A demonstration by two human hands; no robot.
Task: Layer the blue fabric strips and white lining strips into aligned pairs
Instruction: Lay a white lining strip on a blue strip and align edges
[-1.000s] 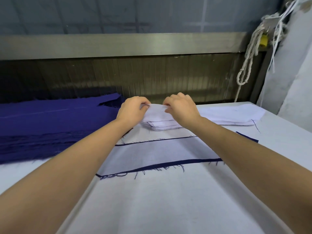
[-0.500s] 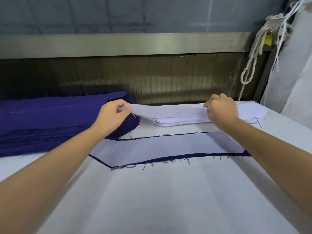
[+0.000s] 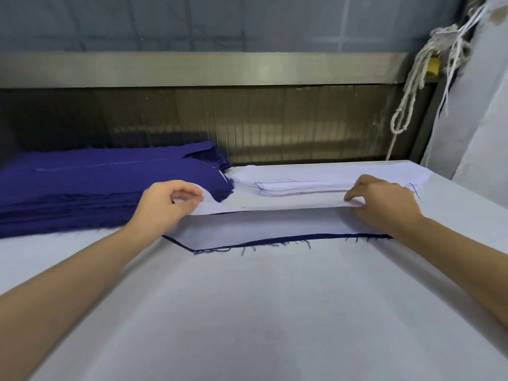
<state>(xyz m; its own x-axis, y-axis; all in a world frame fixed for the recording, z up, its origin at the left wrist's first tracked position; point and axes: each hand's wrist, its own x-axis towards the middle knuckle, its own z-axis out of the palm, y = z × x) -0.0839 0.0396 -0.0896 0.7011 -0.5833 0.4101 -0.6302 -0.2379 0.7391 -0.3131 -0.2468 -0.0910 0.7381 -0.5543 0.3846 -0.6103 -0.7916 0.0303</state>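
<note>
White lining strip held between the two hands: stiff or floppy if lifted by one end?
Probably floppy: the white lining strip looks flat only between the left hand and right hand pinching its ends, and curls by the left one. Likely thin and light, like the white stack behind.

- The left hand [image 3: 167, 204] pinches one end of a white lining strip [image 3: 275, 203]; the right hand [image 3: 384, 202] pinches the other, and the strip is stretched between them.
- Just under it lies a white piece [image 3: 261, 229] on a blue strip [image 3: 275, 240], whose frayed edge shows along the near side.
- On the table [image 3: 261, 312], a blue stack [image 3: 96, 185] sits at the left, with a white stack [image 3: 302, 182] just beside it.
- A rope [image 3: 409, 100] hangs at the far right.
</note>
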